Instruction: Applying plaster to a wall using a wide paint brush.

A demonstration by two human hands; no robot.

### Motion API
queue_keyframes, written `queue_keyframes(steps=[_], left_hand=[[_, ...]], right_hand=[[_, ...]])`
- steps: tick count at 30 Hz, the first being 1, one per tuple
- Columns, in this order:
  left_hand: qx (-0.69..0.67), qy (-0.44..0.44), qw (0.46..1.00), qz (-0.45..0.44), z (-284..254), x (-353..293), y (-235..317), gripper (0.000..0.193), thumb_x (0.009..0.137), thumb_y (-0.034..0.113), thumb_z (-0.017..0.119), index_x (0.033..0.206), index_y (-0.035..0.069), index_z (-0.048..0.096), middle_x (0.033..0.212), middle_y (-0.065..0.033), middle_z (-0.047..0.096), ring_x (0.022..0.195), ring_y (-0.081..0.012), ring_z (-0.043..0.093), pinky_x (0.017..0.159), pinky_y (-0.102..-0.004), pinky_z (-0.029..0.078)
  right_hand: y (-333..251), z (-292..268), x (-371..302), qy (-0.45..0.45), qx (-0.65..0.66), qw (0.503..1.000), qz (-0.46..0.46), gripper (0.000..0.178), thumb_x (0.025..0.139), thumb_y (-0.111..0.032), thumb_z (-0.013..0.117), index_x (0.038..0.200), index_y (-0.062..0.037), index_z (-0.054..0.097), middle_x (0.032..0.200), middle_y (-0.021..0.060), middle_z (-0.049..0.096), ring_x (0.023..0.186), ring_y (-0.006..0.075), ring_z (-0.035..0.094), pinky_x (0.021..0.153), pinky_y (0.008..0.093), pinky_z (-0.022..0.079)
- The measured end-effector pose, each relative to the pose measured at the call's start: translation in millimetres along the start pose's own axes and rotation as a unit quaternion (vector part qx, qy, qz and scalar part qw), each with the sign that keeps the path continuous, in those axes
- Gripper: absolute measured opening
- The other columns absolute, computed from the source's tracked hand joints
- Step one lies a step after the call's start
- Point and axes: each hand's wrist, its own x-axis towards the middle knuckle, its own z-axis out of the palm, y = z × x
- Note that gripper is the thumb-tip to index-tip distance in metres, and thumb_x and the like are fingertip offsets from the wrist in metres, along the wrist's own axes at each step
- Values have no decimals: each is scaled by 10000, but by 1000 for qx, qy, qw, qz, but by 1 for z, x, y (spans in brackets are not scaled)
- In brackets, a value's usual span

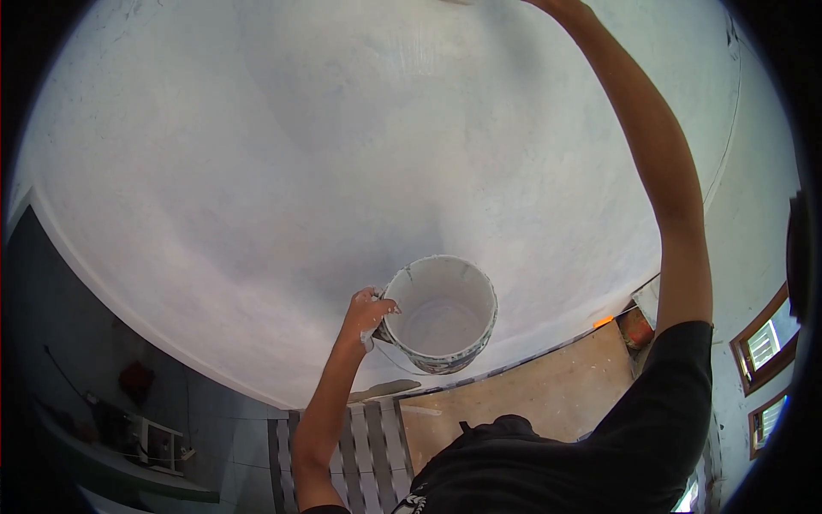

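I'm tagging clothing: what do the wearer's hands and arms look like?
The left hand is ungloved, with whitish smears and specks. The right hand is mostly cut off by the upper edge, its details unclear. Both forearms are bare; the sleeves are short and black.

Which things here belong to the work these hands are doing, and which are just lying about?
In use:
round white paint-smeared bucket, gripped at its rim by the left hand
broad whitish wall, along which the right hand, mostly out of view, reaches up

Seemingly just lying about:
dark-red shapeless lump, left
small bright-orange object, right
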Motion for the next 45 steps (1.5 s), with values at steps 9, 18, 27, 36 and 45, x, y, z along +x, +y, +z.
queue_keyframes(steps=[9,18,27,36,45], left_hand=[[-36,-7,999,-14,8,-1,4,226,643,53,662,836,3,555,694,-68,576,575,-169,560,518,-306,446],[-22,2,1000,-9,2,-8,4,228,656,42,658,864,-6,576,721,-75,584,607,-184,582,549,-309,472],[-30,-13,999,-15,2,-6,5,239,660,56,670,869,-7,572,713,-69,577,604,-176,573,536,-308,461],[-17,-7,1000,-12,5,-9,13,236,659,57,670,865,-11,578,723,-60,572,606,-167,562,542,-304,455],[-21,-10,1000,-13,8,-4,7,238,655,55,673,866,-6,581,733,-68,578,614,-176,571,555,-300,461]], right_hand=[[63,-10,-19,-116,57,987,-91,391,754,-298,816,981,-9,685,902,151,690,819,225,652,759,345,533],[58,-10,-37,-171,-74,982,4,372,768,-321,804,919,4,704,860,135,700,758,203,653,720,339,543],[97,5,-53,-103,-117,984,-88,423,783,-382,785,1086,-98,700,1023,110,707,863,269,686,775,325,559],[107,10,-42,-28,-187,981,-53,386,801,-340,773,1090,-94,705,979,113,711,878,231,677,797,357,548],[84,-22,17,-77,16,969,-235,461,773,-396,779,978,2,667,934,171,672,861,242,628,776,377,522]])
